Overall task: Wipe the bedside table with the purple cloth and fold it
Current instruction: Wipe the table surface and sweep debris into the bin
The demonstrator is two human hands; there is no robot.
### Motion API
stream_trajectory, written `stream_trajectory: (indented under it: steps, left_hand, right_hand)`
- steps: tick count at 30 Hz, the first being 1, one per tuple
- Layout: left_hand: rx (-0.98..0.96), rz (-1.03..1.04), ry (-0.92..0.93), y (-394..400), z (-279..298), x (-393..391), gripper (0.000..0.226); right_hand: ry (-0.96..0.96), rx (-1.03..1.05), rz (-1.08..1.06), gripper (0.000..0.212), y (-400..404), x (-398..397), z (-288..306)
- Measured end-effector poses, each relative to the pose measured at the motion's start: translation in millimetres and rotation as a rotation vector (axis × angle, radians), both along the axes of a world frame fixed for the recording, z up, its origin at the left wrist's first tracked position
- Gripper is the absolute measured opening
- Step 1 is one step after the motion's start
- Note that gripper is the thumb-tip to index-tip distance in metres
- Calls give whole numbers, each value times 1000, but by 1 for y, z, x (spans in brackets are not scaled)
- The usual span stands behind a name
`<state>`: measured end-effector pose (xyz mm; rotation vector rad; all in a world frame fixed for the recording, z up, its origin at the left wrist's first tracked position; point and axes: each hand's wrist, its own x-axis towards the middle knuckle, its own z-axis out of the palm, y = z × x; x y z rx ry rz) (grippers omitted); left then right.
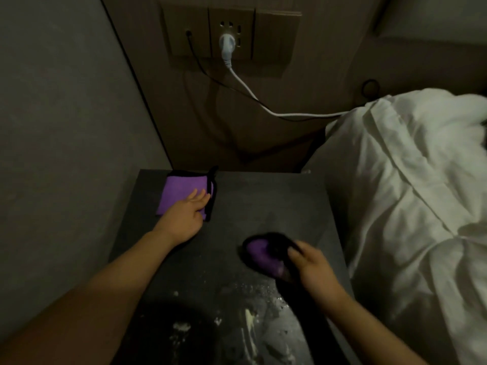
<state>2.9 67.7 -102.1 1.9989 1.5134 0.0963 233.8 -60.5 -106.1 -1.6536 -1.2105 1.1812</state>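
The dark bedside table (263, 201) fills the middle of the head view. At its back left lies a folded purple cloth (176, 191) with black edging. My left hand (184, 214) rests flat on that cloth's near right part, fingers straight. A second purple cloth (261, 252), bunched and blurred, sits on the table right of centre. My right hand (313, 270) grips its near right side with curled fingers. White smears and droplets (247, 322) cover the table's near part.
A white duvet (411, 193) lies on the bed against the table's right side. A grey wall (66, 127) borders the left. On the back panel, a socket plate (229, 35) holds a white plug; white and black cables run down and right.
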Motion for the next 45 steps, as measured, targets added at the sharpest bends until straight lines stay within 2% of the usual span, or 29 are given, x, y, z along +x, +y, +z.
stream_trajectory:
  steps: [3,5,8,11,18,25,28,31,34,36,39,42,45]
  left_hand:
    - [-31,20,-38,4,1,-2,53]
    - [-44,28,-69,5,0,-2,53]
    - [-57,35,-100,5,-1,-4,53]
    - [-62,28,-97,6,-2,-5,53]
    - [-77,19,-77,4,-1,-8,52]
    - [-100,24,-57,2,5,-7,53]
    - [-95,32,-64,1,4,-6,53]
    - [-77,35,-56,-1,2,-4,54]
    - [-75,36,-61,-1,2,-2,54]
    - [-73,29,-67,-1,3,-3,55]
    - [-62,19,-68,-3,3,-3,55]
    - [-55,25,-75,-4,4,-3,55]
    - [-65,7,-59,-3,4,-4,55]
  right_hand:
    - [-6,93,-162,30,35,6,13]
    - [-45,172,-191,24,58,4,21]
    - [-274,236,-81,23,84,0,20]
    - [-475,179,52,20,88,-2,-1]
    - [-543,227,124,16,46,-16,-20]
    - [-385,155,228,33,-17,-26,-15]
    - [-320,103,298,29,-38,-27,-16]
    - [-90,28,153,19,-22,-17,-2]
    - [-27,42,-87,16,11,1,13]
    - [-135,129,-149,19,33,10,26]
    - [-434,253,-42,23,55,12,34]
    - [-638,175,161,19,57,7,16]
    - [-694,179,207,11,44,2,-1]
